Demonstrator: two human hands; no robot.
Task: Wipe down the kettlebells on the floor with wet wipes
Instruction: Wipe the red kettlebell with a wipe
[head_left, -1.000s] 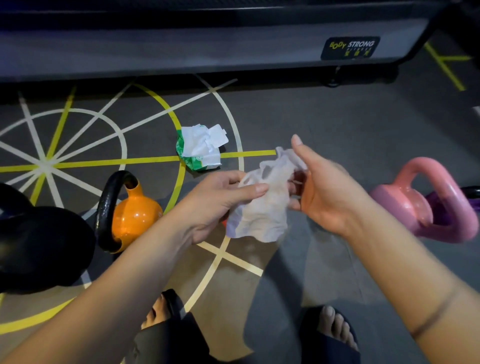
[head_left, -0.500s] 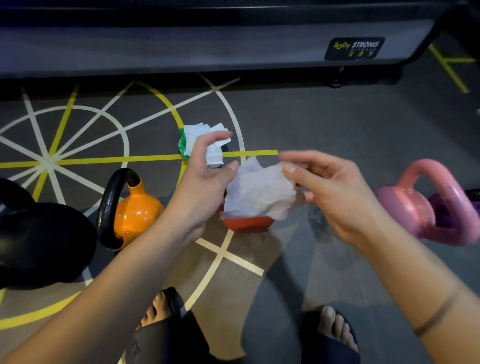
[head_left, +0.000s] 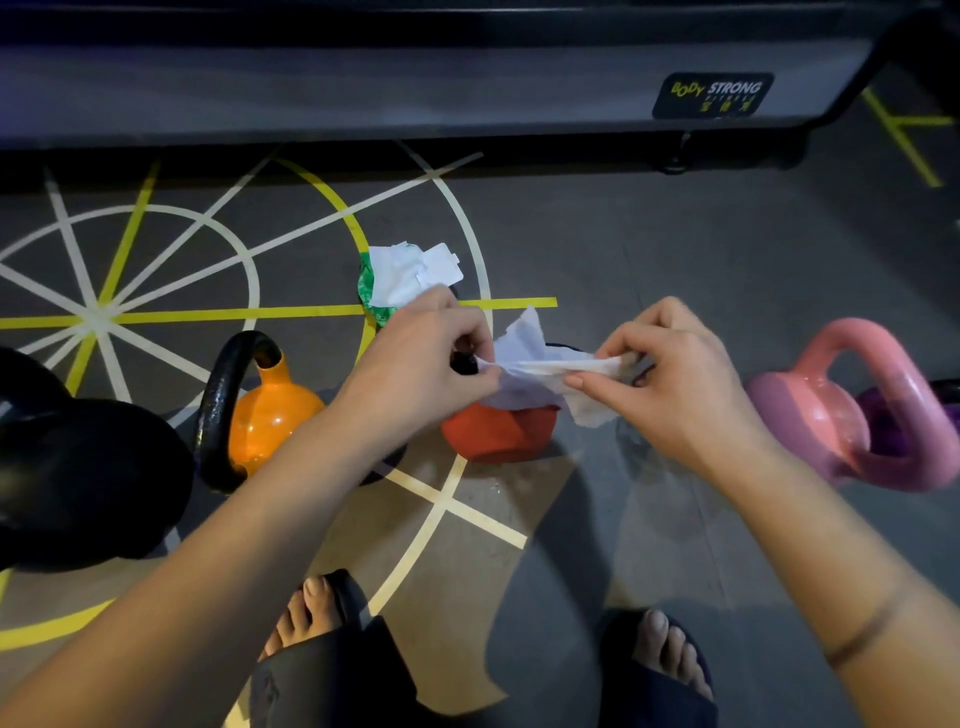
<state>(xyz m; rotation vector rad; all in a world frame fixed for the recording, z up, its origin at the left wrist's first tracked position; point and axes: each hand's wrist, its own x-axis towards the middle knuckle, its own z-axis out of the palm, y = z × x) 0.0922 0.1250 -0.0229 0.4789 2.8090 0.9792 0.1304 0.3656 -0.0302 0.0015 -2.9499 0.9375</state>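
Note:
A white wet wipe (head_left: 540, 371) is stretched between my two hands above a red kettlebell (head_left: 498, 431). My left hand (head_left: 431, 358) pinches its left end and my right hand (head_left: 670, 374) pinches its right end. The red kettlebell's top is hidden behind the wipe and hands. An orange kettlebell (head_left: 272, 415) with a black handle stands to the left. A big black kettlebell (head_left: 78, 467) lies at the far left. A pink kettlebell (head_left: 841, 410) stands at the right, with a purple one (head_left: 883, 426) behind it.
A green and white wipes pack (head_left: 400, 278) lies open on the floor just beyond my left hand. A dark bench frame with a Body Strong label (head_left: 711, 96) runs along the back. My two feet in slippers (head_left: 660, 660) stand at the bottom.
Both hands changed their hold on the wipe, from loosely cradling it crumpled to pinching its ends and pulling it out flat between them. The kettlebells stayed put.

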